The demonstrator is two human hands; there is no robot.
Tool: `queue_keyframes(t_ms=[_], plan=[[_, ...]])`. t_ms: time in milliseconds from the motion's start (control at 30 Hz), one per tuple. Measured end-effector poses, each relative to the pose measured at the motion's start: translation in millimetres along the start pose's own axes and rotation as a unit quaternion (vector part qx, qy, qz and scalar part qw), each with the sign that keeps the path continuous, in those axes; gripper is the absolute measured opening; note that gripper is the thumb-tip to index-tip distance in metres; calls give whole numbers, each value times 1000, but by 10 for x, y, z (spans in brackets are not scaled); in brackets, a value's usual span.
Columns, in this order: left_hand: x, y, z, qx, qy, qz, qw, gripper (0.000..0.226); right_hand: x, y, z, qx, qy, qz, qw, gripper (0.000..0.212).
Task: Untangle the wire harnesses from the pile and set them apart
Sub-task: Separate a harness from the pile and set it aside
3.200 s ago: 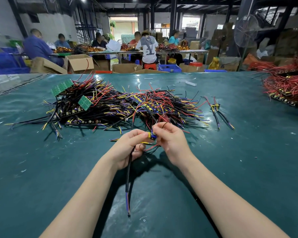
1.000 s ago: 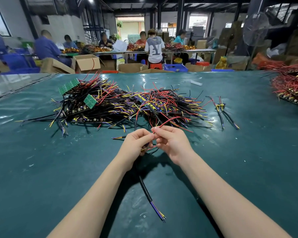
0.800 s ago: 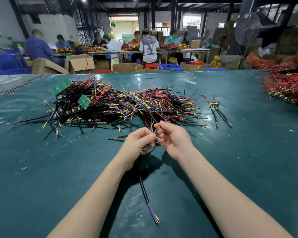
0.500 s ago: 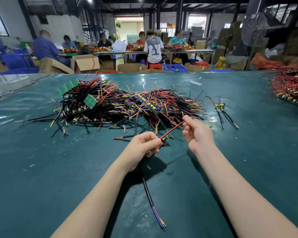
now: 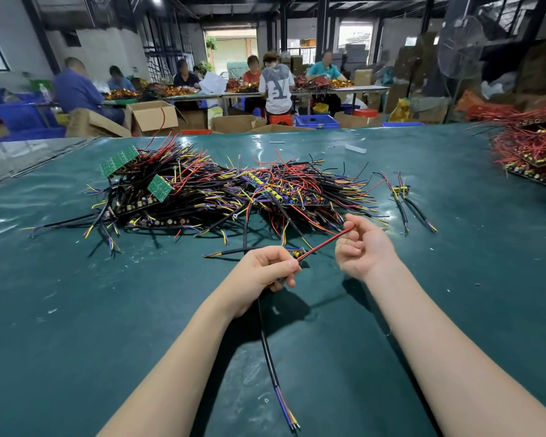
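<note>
A big tangled pile of wire harnesses (image 5: 227,190), black, red, yellow and purple with small green boards, lies on the green table (image 5: 76,310) ahead of me. My left hand (image 5: 265,272) is closed on one harness at its small connector end. Its black sheathed cable (image 5: 270,357) hangs toward me, ending in bare coloured tips. A red wire (image 5: 327,242) from that harness runs taut up and right to my right hand (image 5: 363,247), which pinches its end between fingertips. Both hands sit just in front of the pile.
Two separated harnesses (image 5: 407,203) lie right of the pile. A heap of red wires (image 5: 530,152) sits at the table's far right edge. Beyond the table are cardboard boxes (image 5: 152,116), blue crates and several people working at another bench.
My hands, first together on the connector, have moved apart. The right hand has drawn the red wire out to the right until it is stretched straight. The left hand stays closed on the harness.
</note>
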State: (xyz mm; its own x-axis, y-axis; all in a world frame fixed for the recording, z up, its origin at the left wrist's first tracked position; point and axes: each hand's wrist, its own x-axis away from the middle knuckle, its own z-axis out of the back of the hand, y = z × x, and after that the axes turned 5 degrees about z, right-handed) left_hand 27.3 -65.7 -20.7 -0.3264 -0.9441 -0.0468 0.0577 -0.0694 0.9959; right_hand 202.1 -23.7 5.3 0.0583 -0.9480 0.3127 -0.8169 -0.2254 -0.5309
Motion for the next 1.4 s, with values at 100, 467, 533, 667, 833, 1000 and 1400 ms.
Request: queue_keyframes(t_ms=[100, 467, 533, 667, 833, 1000, 1400], plan=[[-1, -6, -5, 2, 27, -4, 1000, 26, -38, 79, -10, 41, 26, 83, 995, 37], [-71, -10, 24, 88, 119, 25, 989, 28, 118, 566, -127, 405, -187, 159, 881, 16], [-85, -10, 33, 83, 113, 27, 990, 28, 133, 623, -140, 394, -180, 198, 879, 17], [-111, -12, 18, 69, 94, 21, 993, 28, 147, 650, -166, 298, -137, 229, 917, 22], [-87, -20, 1, 61, 61, 11, 996, 25, 117, 587, -197, 245, -41, 241, 938, 25], [-62, -6, -47, 61, 23, -5, 998, 25, 65, 382, -174, 165, 22, 255, 953, 26], [-68, -41, 13, 106, 56, 27, 992, 24, -29, 209, -35, 139, 30, 318, 937, 24]])
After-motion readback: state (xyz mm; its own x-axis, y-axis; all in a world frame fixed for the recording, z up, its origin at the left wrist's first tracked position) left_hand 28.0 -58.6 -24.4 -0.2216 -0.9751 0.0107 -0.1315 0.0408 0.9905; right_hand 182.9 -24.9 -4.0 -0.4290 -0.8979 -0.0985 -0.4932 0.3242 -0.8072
